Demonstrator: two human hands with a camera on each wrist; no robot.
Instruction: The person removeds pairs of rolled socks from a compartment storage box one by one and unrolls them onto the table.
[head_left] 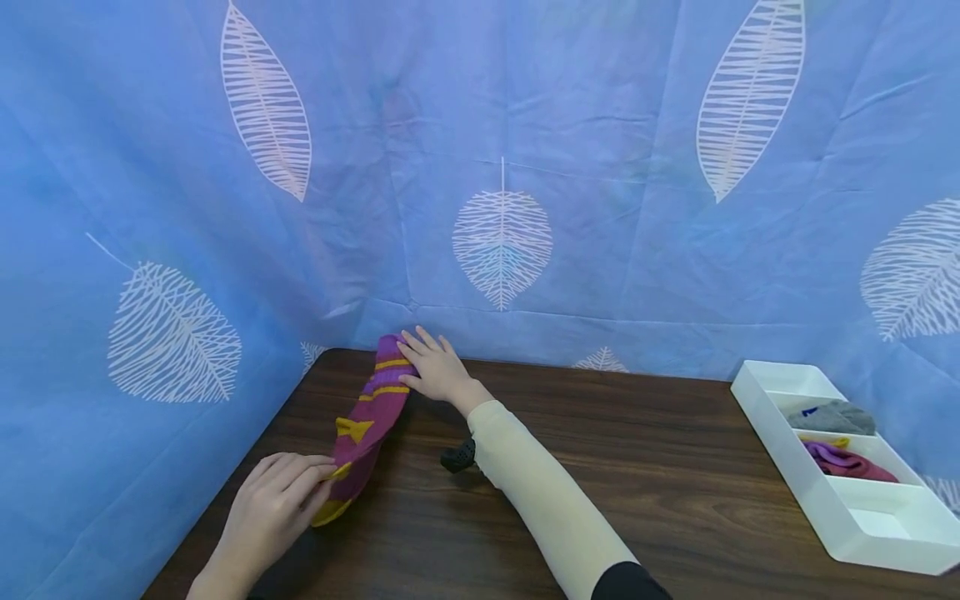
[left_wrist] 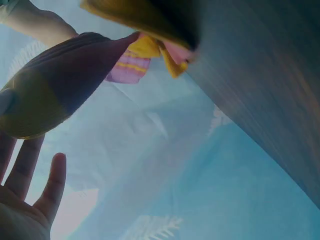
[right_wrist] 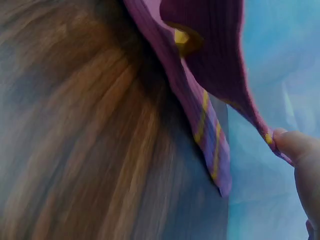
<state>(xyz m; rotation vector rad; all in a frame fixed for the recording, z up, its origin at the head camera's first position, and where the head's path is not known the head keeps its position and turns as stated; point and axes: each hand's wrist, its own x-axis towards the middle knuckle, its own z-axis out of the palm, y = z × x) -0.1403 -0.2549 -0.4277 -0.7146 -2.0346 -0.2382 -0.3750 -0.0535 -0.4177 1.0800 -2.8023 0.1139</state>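
A pair of maroon and purple socks with yellow stripes and bows is at the table's left side. One sock is lifted and stretched over the other sock, which lies along the table. My left hand pinches the lifted sock near its yellow toe; its other fingers spread out below in the left wrist view. At the far, purple cuff end, my right hand pinches the edge between thumb and fingers, with several fingers extended. The right thumb shows against the cuff edge.
A white divided tray stands at the table's right, with a grey sock and a maroon and purple bundle in separate compartments. A black wrist device sits under my right forearm. Blue leaf-patterned cloth hangs behind the table.
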